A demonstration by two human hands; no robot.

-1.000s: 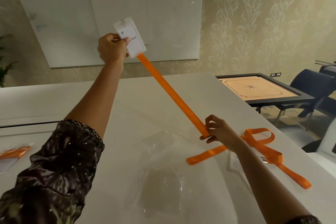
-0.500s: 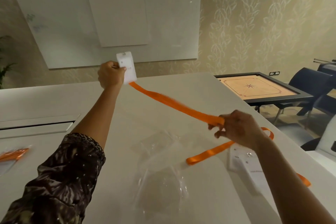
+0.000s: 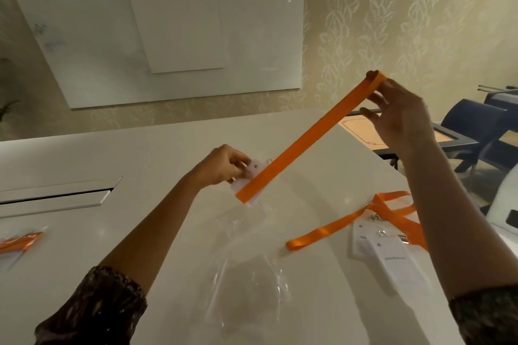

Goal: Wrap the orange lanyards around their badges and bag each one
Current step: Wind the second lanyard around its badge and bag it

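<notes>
Head view, left hand (image 3: 224, 165): pinches the white badge (image 3: 253, 176) at frame centre, above the table (image 3: 126, 154).
Right hand (image 3: 398, 117): grips the orange lanyard (image 3: 308, 140) by its folded end, upper right, with the strap taut between the hands.
Handling: strap probably light, limp and slippery, best held at its end; badge stiff, best taken by an edge.

Left grip (image 3: 224, 166) holds a badge (image 3: 252, 169) over the middle of the bench (image 3: 140, 148), and its lanyard (image 3: 308, 137) runs up and right to the right grip (image 3: 400, 117), raised past the far right edge. Bags (image 3: 246, 280) lie toward the front edge, nearer than the badge. Spare badges (image 3: 389, 258) and a loose lanyard (image 3: 336, 228) sit by the right edge, bagged lanyards (image 3: 19, 242) at the left edge.
</notes>
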